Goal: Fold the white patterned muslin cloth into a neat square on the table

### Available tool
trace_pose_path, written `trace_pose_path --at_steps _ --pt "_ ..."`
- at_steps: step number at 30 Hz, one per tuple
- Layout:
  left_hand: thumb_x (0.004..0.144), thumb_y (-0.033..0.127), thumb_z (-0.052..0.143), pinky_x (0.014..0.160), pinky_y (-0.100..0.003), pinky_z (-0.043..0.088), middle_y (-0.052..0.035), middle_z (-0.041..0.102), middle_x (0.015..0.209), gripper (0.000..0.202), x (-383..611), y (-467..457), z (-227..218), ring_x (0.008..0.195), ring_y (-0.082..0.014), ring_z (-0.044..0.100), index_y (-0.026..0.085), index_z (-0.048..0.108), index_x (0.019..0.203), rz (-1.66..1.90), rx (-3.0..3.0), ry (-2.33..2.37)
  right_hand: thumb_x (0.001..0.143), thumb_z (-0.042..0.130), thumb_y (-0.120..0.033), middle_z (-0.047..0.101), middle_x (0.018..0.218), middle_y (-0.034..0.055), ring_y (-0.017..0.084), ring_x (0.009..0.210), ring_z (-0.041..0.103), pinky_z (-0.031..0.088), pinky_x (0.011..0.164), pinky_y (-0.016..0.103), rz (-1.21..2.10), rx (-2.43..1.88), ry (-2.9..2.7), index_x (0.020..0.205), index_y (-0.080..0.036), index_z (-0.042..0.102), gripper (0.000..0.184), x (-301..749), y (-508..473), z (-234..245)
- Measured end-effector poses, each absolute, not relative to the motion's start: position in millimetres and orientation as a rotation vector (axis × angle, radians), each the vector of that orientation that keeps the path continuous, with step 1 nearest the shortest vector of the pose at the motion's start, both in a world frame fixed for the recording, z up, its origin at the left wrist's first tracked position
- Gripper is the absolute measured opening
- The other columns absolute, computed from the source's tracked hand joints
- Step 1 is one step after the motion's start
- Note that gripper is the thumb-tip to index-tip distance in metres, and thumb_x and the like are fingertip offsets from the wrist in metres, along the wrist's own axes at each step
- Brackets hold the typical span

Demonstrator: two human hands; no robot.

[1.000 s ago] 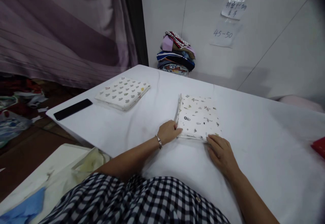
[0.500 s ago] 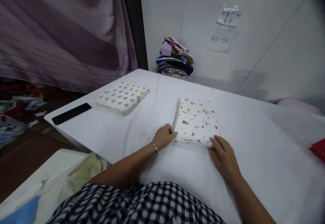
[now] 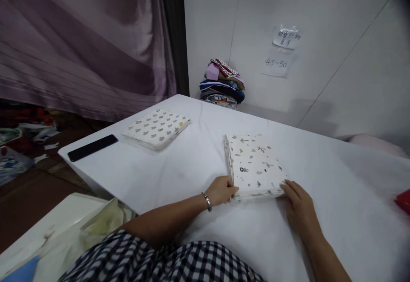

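A folded white cloth [image 3: 256,167] with small printed figures lies on the white table in front of me, in several layers. My left hand [image 3: 222,190] pinches its near left corner, thumb on top and fingers curled at the edge. At the near right corner, my right hand [image 3: 299,205] grips the cloth with fingertips on top; its thumb is hidden underneath or behind the edge. A second folded cloth [image 3: 156,128], white with grey cloud-like or heart-like prints, rests farther left, apart from both hands.
A black flat slab, phone-like [image 3: 92,147], lies at the table's [image 3: 198,145] left corner. Behind the far edge stands a pile of folded fabrics [image 3: 222,85] against the wall. A red item [image 3: 404,200] sits at the right edge. A pale container [image 3: 73,213] is below left.
The cloth has turned slightly and shifted right and nearer to me, with both hands moving along at its near corners. The view has tilted up a little.
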State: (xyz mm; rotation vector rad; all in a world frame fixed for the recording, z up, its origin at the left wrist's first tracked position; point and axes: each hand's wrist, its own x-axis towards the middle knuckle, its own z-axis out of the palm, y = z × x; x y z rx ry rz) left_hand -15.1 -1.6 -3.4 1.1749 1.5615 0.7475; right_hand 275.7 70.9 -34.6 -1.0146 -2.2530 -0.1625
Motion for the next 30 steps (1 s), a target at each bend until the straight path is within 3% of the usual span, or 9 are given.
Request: trace_pose_path --at_steps 5,8,13,17,20,22,25,28,30 --pt "0.074 0.027 0.061 0.037 -0.018 0.04 0.0025 0.057 0.051 0.019 -17.7 1.0 -0.8 0.041 -0.0102 0.055 0.016 0.048 0.066 0.753 1.088 1.538 0.085 0.045 -0.024 0.051 0.132 0.0098 0.028 0.125 0.042 0.036 0.1 0.051 -0.103 -0.785 -2.421 0.137 -0.022 0.037 0.052 214.3 25.6 -3.5" --pt "0.073 0.025 0.061 0.037 -0.018 0.04 0.0032 0.055 0.048 0.018 -16.6 1.6 -0.3 0.04 -0.0103 0.054 0.016 0.048 0.065 0.784 1.038 1.513 0.085 0.05 -0.029 0.053 0.13 0.0114 0.027 0.124 0.043 0.036 0.101 0.046 -0.101 -0.662 -2.535 0.134 -0.016 0.041 0.051 171.6 9.1 -5.7" --pt "0.073 0.02 0.056 0.036 -0.016 0.036 0.0021 0.058 0.051 0.01 -19.0 2.0 -0.7 0.04 -0.0102 0.055 0.016 0.05 0.067 0.757 0.994 1.491 0.087 0.046 -0.02 0.06 0.121 0.0137 0.027 0.115 0.051 0.041 0.092 0.043 -0.19 -0.716 -2.443 0.122 -0.012 0.053 0.037 143.3 12.1 -31.4" --pt "0.071 0.021 0.056 0.039 -0.019 0.039 0.0005 0.063 0.058 0.01 -34.6 18.1 4.8 0.042 -0.0106 0.056 0.015 0.054 0.063 0.619 1.251 1.563 0.085 0.04 -0.008 0.062 0.118 0.0128 0.026 0.111 0.053 0.042 0.089 0.042 -0.283 -0.715 -2.431 0.119 -0.014 0.055 0.038 147.7 17.0 -41.0" --pt "0.074 0.022 0.054 0.055 -0.025 0.047 -0.0019 0.065 0.065 0.012 -52.6 46.0 15.0 0.057 -0.0148 0.062 0.016 0.06 0.065 0.68 1.52 1.83 0.084 0.038 -0.004 0.062 0.117 0.0133 0.026 0.11 0.055 0.043 0.089 0.042 -0.328 -0.699 -2.448 0.121 -0.014 0.054 0.042 149.3 15.0 -41.8" --pt "0.076 0.021 0.052 0.073 -0.031 0.049 -0.0057 0.067 0.083 0.012 -63.4 68.0 21.6 0.079 -0.019 0.063 0.016 0.062 0.079 0.778 1.58 1.952 0.084 0.037 -0.004 0.062 0.117 0.0129 0.025 0.11 0.055 0.043 0.09 0.043 -0.339 -0.695 -2.455 0.123 -0.015 0.053 0.044 150.3 12.7 -41.0" --pt "0.078 0.018 0.053 0.093 -0.036 0.041 -0.0092 0.06 0.113 0.025 -75.0 96.6 25.2 0.108 -0.0222 0.053 0.016 0.06 0.101 0.891 1.697 1.99 0.084 0.038 -0.006 0.061 0.12 0.0095 0.025 0.111 0.056 0.046 0.09 0.041 -0.306 -0.661 -2.512 0.126 -0.02 0.052 0.046 164.4 13.6 -38.5" --pt "0.077 0.013 0.054 0.102 -0.036 0.034 -0.0095 0.051 0.128 0.035 -82.6 111.1 19.2 0.12 -0.0222 0.044 0.017 0.057 0.112 0.974 1.943 1.947 0.084 0.042 -0.01 0.061 0.121 0.0044 0.023 0.111 0.057 0.049 0.089 0.04 -0.25 -0.547 -2.605 0.13 -0.028 0.049 0.05 208.3 26.3 -35.6" --pt "0.078 0.015 0.055 0.102 -0.038 0.034 -0.0092 0.054 0.125 0.032 -85.5 110.9 11.6 0.118 -0.0231 0.045 0.017 0.06 0.11 0.963 2.104 1.89 0.084 0.044 -0.015 0.059 0.124 0.0037 0.024 0.112 0.056 0.049 0.089 0.043 -0.23 -0.485 -2.647 0.135 -0.031 0.042 0.053 251.5 40.4 -34.3"
